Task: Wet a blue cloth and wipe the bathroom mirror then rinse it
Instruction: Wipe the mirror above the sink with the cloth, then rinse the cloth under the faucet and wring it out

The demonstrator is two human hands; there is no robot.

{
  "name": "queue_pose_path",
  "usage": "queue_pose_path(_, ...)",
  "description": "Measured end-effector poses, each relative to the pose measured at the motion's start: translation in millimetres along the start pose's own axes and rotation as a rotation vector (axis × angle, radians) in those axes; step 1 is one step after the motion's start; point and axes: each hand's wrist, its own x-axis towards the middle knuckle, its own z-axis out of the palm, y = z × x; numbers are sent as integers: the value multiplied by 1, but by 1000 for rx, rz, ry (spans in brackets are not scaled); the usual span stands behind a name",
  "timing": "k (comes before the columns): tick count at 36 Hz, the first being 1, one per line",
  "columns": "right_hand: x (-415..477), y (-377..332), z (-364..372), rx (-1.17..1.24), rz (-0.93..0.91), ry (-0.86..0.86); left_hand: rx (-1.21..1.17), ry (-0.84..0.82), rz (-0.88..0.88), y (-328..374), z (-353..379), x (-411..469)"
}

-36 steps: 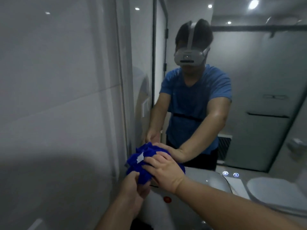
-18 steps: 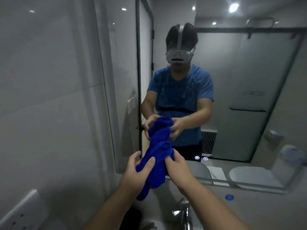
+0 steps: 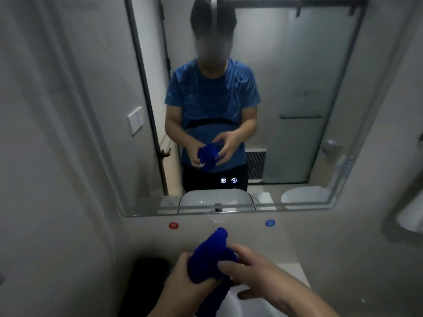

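Right now both hands meet on the blue cloth, which is bunched into a thick roll in front of me, below the mirror. My left hand grips the roll from its left side, fingers wrapped round the lower part of the bunch. My right hand comes in from the other side: its fingers lie curled across the cloth and the thumb sits underneath, so the fabric is pinched between them. One end of the cloth sticks up and away from the two hands, toward the wall; the other end hangs down past my left wrist, over the white sink that sits directly under the grip.

Beyond the raised end of the cloth, on the wall just under the mirror's lower edge, I see a red dot off to the left of the grip and a blue dot off to the right. Two small lit icons glow on the glass above them. In the reflection both hands hold the same blue bundle at waist height. Left of my left hand there is a dark shape I cannot make out.
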Motion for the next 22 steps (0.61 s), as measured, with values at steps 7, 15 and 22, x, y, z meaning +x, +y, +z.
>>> queue_pose_path(7, -1, 26, 2, 77, -146, 120, -97, 7, 57, -6, 31, -6)
queue_pose_path(15, 5, 56, -8, 277, -64, 114, 52, -106, -21, -19, 29, -13)
queue_pose_path(22, 14, 81, -13, 80, 119, 57, -129, 17, -94, -43, 35, -24)
